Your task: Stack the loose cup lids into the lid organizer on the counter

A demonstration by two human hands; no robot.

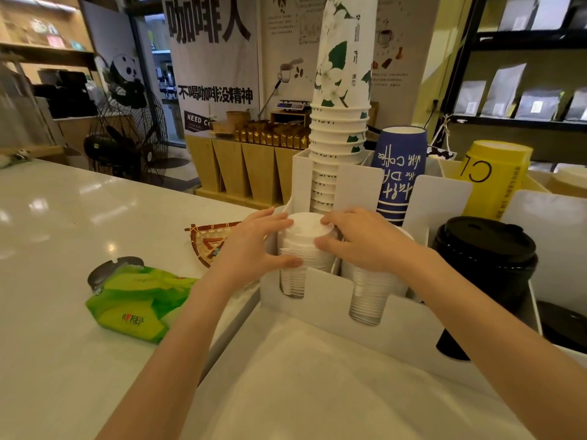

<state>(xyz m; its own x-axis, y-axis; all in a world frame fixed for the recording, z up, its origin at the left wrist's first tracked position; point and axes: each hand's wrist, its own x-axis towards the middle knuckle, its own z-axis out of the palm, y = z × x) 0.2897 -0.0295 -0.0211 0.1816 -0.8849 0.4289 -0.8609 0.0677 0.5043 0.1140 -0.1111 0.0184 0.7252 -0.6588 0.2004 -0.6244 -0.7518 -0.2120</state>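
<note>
head view: both hands (254, 246) grip white lids (306, 246).

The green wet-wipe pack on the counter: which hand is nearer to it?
Left. The left hand grips the white lid stack, just right of the green pack; the right hand is beyond the stack.

The pale stone-like counter (63, 217) is smooth and glossy. The white board lid organizer (320, 300) looks matt, like the white plastic lids (309, 230); the green wipes packet (133, 300) is shiny, crinkled film.
</note>
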